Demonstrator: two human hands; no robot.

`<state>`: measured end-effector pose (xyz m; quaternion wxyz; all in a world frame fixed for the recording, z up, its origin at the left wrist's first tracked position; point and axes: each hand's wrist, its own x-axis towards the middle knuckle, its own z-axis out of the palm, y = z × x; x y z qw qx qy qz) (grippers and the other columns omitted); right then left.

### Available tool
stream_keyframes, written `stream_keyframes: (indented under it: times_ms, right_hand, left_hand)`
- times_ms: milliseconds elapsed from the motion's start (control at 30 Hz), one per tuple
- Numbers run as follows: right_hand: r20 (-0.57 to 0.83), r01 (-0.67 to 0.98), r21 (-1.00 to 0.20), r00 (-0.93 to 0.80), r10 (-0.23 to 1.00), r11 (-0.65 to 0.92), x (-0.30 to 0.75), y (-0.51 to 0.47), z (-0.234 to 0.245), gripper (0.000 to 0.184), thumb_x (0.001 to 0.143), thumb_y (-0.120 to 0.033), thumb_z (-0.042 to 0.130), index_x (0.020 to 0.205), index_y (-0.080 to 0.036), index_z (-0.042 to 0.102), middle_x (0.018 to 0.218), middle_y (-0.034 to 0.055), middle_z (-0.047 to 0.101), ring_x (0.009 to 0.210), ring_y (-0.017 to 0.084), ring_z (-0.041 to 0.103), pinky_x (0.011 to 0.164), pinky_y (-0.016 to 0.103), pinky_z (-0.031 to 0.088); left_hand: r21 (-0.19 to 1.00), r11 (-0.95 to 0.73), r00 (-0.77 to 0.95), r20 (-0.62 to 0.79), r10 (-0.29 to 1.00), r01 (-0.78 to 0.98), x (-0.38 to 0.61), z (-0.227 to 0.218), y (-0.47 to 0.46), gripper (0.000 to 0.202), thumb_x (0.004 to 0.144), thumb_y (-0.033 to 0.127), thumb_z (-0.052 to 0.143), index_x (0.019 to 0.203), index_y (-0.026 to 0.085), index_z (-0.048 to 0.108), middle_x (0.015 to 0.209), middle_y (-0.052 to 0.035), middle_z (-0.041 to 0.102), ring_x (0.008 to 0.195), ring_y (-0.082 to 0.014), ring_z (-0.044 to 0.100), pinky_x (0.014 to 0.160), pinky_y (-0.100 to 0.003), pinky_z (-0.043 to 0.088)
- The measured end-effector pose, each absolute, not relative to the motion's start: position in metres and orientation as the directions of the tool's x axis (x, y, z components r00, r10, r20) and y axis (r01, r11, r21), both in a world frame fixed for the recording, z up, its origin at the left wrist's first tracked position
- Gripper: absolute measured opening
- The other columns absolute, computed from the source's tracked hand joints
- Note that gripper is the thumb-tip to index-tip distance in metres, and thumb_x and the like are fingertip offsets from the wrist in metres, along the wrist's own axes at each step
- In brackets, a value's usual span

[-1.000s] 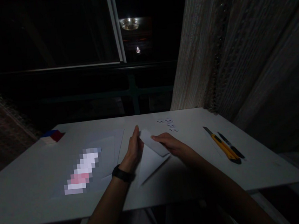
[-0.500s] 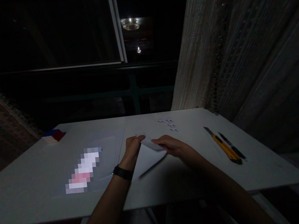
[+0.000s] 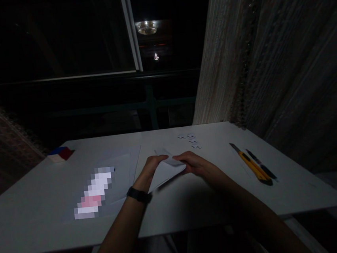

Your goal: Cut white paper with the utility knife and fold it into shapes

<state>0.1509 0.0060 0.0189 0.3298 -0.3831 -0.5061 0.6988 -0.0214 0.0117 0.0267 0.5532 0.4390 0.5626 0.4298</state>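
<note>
A folded white paper (image 3: 164, 172), pointed toward me, is held just above the white table (image 3: 194, 203) at its middle. My left hand (image 3: 149, 169), with a black watch on the wrist, curls its fingers over the paper's left edge. Pinching the folded flap at the paper's far right end is my right hand (image 3: 193, 164). Both hands are closed on the paper. The room is dark and fine detail is hard to see.
White sheets (image 3: 121, 168) lie left of the hands beside a blurred patch. A red and blue block (image 3: 59, 153) sits at the far left corner. Small paper scraps (image 3: 190, 139) lie at the back. At the right lie a yellow utility knife (image 3: 252, 167) and a black pen (image 3: 260, 164).
The paper has been tilted down and flattened toward the table. My left hand went from upright beside the paper to curled over its left edge. My right hand stayed on the flap.
</note>
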Motion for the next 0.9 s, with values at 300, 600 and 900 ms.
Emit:
stream_keyframes:
  times_ms: [300,600,900]
  right_hand:
    - [-0.307,-0.059,-0.918,-0.522,0.796,-0.393,0.155,0.008,0.020,0.022,0.066,-0.031,0.069,0.067,-0.010,0.060,0.051,-0.0009,0.055,0.043,0.008,0.047,0.046,0.021,0.044]
    - [-0.303,-0.057,-0.919,-0.532,0.791,-0.391,0.155,0.007,0.021,0.027,0.065,-0.033,0.070,0.068,-0.009,0.059,0.047,-0.0020,0.052,0.042,0.008,0.048,0.047,0.021,0.045]
    - [-0.310,0.006,-0.934,-0.512,0.801,-0.357,0.155,0.007,0.020,0.031,0.065,-0.036,0.072,0.067,-0.008,0.059,0.047,0.0005,0.054,0.043,0.009,0.050,0.047,0.023,0.046]
  left_hand:
    - [0.969,0.246,-0.026,-0.246,0.969,0.010,-0.024,0.030,0.010,0.017,0.050,0.027,0.069,0.053,0.011,0.064,0.049,-0.0015,0.058,0.046,-0.0140,0.050,0.048,-0.025,0.034]
    - [0.962,0.257,0.010,-0.257,0.966,-0.091,-0.028,0.018,0.019,0.018,0.050,0.026,0.070,0.059,0.011,0.065,0.056,-0.0035,0.062,0.051,-0.0158,0.054,0.051,-0.025,0.038]
    - [0.975,0.213,0.022,-0.212,0.977,-0.059,-0.034,0.010,0.025,0.022,0.052,0.031,0.071,0.060,0.011,0.065,0.055,-0.0048,0.063,0.049,-0.0162,0.054,0.050,-0.026,0.039]
